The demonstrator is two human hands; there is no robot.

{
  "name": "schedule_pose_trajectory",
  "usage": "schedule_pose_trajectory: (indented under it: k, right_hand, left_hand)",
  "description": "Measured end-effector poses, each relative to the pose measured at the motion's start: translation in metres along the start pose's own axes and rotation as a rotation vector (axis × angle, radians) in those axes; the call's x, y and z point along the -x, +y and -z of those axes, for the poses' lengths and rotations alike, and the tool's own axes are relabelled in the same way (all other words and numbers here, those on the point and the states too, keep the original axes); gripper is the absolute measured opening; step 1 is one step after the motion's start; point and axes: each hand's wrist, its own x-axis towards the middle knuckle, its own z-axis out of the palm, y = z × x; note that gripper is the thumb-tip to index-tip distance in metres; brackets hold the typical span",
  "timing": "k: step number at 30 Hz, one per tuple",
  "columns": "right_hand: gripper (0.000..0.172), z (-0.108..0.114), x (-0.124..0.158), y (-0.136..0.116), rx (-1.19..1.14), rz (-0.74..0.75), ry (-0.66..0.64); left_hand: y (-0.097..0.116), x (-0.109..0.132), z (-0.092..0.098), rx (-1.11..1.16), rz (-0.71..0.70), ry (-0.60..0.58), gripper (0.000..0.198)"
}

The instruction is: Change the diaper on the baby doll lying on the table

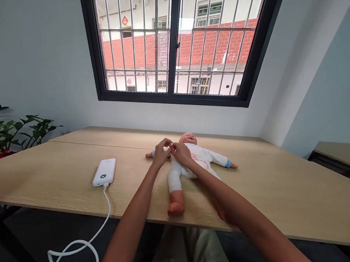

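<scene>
A baby doll (193, 162) in a white romper lies on its back on the wooden table (277, 187), head toward the window. Both my hands meet over its chest near the collar. My left hand (161, 151) pinches the fabric at the doll's shoulder. My right hand (181, 152) is closed on the cloth beside it, fingertips touching those of the left. The doll's bare foot (175, 207) points toward me, and my right forearm hides the other leg.
A white power bank (104, 171) lies left of the doll, its white cable (77, 245) trailing off the table's front edge. A potted plant (3, 132) stands at the far left. A barred window (180, 38) faces me. Another desk (347, 158) sits at right.
</scene>
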Motion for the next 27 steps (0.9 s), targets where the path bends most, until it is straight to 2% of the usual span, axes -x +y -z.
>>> schedule_pose_trajectory:
  k: [2,4,6,8,12,15,19,23,27]
  right_hand:
    - [0.019,0.005,0.000,0.004,-0.036,-0.017,0.023]
    - [0.020,0.011,-0.001,0.008,-0.073,0.003,0.014]
    - [0.024,0.019,-0.002,0.010,-0.086,0.028,0.006]
    - [0.029,0.026,-0.002,0.011,-0.081,0.045,0.016]
    - [0.035,0.038,0.000,0.015,-0.128,0.038,0.068]
    - [0.033,0.044,0.007,0.025,-0.189,-0.044,0.086]
    - [0.032,0.048,0.021,0.048,-0.203,-0.199,0.010]
    - [0.043,0.046,0.029,0.063,-0.149,-0.219,-0.074]
    - [0.046,0.042,0.028,0.063,-0.071,-0.248,-0.093]
  left_hand:
    - [-0.004,0.002,-0.009,0.074,0.040,0.030,0.026]
    - [-0.011,0.004,-0.017,0.158,0.106,-0.069,0.033]
    - [-0.018,0.008,-0.024,0.199,0.149,-0.203,0.030]
    - [-0.024,0.013,-0.030,0.189,0.152,-0.264,0.026]
    - [-0.034,0.021,-0.034,0.142,0.161,-0.276,0.027]
    - [-0.042,0.023,-0.033,0.107,0.169,-0.270,0.026]
    - [-0.044,0.025,-0.035,0.061,0.141,-0.278,0.028]
    - [-0.039,0.026,-0.035,0.013,0.099,-0.312,0.031]
    - [-0.030,0.027,-0.032,-0.051,0.104,-0.351,0.036]
